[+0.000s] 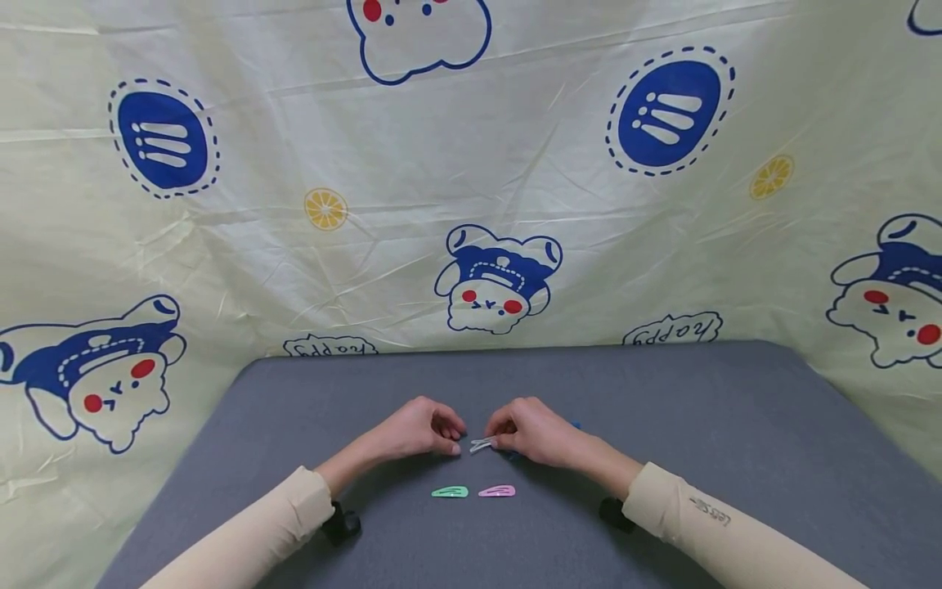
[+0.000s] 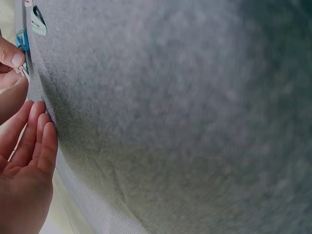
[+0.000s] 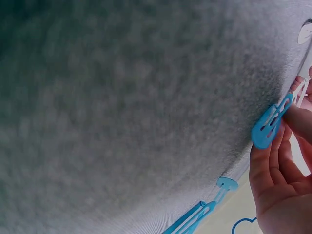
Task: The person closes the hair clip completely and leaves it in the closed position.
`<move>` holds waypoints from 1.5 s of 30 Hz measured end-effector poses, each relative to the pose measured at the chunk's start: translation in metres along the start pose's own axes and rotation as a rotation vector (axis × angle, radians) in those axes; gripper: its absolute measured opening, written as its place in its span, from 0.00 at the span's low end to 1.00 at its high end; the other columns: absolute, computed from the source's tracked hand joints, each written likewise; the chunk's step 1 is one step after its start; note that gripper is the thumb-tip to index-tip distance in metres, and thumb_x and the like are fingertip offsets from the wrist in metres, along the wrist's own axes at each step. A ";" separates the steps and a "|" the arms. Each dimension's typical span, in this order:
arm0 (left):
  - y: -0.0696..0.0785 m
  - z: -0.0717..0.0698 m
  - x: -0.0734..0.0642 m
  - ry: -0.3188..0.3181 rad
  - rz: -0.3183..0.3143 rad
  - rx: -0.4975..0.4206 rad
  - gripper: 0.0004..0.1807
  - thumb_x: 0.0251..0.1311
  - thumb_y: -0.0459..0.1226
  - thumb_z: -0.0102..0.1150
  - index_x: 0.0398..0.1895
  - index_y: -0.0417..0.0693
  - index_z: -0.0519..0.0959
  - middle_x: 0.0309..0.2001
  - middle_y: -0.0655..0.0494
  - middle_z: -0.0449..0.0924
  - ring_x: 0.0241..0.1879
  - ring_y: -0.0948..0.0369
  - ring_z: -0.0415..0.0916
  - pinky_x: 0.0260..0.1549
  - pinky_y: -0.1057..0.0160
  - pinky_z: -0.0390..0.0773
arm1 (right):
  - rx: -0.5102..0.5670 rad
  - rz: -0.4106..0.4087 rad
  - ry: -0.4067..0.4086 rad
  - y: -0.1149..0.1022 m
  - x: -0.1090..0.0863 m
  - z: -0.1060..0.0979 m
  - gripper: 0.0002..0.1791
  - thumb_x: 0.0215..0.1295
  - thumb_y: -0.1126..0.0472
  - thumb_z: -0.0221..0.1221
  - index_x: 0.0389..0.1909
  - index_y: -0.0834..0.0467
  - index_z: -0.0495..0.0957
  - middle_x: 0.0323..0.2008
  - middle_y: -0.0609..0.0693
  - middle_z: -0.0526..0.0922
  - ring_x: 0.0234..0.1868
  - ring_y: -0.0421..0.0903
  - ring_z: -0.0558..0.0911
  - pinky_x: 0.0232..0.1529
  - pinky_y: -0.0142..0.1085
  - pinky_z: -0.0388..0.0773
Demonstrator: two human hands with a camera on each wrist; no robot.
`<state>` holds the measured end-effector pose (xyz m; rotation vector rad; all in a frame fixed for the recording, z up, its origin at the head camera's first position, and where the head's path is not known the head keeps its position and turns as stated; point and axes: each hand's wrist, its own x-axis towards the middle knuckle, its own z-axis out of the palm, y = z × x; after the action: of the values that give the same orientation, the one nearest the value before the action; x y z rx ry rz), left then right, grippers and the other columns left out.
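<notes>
A white snap hair clip (image 1: 481, 444) is pinched by the thumb and fingertips of my right hand (image 1: 540, 433), its split end pointing left. My left hand (image 1: 425, 429) is just left of that clip, fingers loosely bent, holding nothing. In the left wrist view, my left thumb (image 2: 10, 100) is right beside the white clip. A blue hair clip (image 3: 267, 127) overlaps the right hand's fingers in the right wrist view; in the head view it is mostly hidden beneath that hand. Nearer me lie a green hair clip (image 1: 450, 492) and a pink hair clip (image 1: 497, 491), side by side.
Another blue hair clip (image 3: 195, 217) lies on the table beyond the right hand, largely covered in the head view. Grey cloth covers the table (image 1: 662, 393). Behind its far edge hangs a pale printed curtain (image 1: 397, 164).
</notes>
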<state>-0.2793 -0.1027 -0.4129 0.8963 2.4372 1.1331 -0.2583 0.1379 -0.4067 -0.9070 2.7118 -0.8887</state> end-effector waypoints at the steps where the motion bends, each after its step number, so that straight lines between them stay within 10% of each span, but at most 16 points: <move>1: 0.000 0.000 -0.001 0.000 -0.001 0.001 0.12 0.54 0.31 0.71 0.42 0.40 0.84 0.32 0.58 0.81 0.32 0.62 0.75 0.30 0.67 0.76 | 0.005 0.002 0.009 -0.001 -0.001 0.000 0.06 0.64 0.65 0.64 0.37 0.52 0.86 0.29 0.38 0.81 0.32 0.41 0.75 0.35 0.36 0.75; 21: 0.025 -0.003 -0.017 0.173 0.046 0.069 0.14 0.57 0.33 0.69 0.47 0.41 0.83 0.38 0.54 0.82 0.38 0.61 0.76 0.40 0.59 0.77 | 0.037 0.096 0.332 -0.023 -0.031 -0.004 0.06 0.63 0.64 0.66 0.37 0.49 0.86 0.33 0.39 0.78 0.32 0.41 0.75 0.34 0.34 0.76; 45: 0.076 0.016 -0.053 0.291 0.127 0.049 0.14 0.55 0.33 0.71 0.46 0.49 0.84 0.38 0.67 0.80 0.40 0.63 0.77 0.45 0.59 0.78 | 0.087 0.170 0.470 -0.065 -0.087 -0.014 0.10 0.62 0.62 0.67 0.35 0.41 0.85 0.33 0.34 0.78 0.33 0.37 0.77 0.35 0.33 0.77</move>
<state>-0.2003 -0.0904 -0.3645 0.9735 2.6813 1.3364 -0.1603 0.1547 -0.3615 -0.4859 3.0391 -1.3086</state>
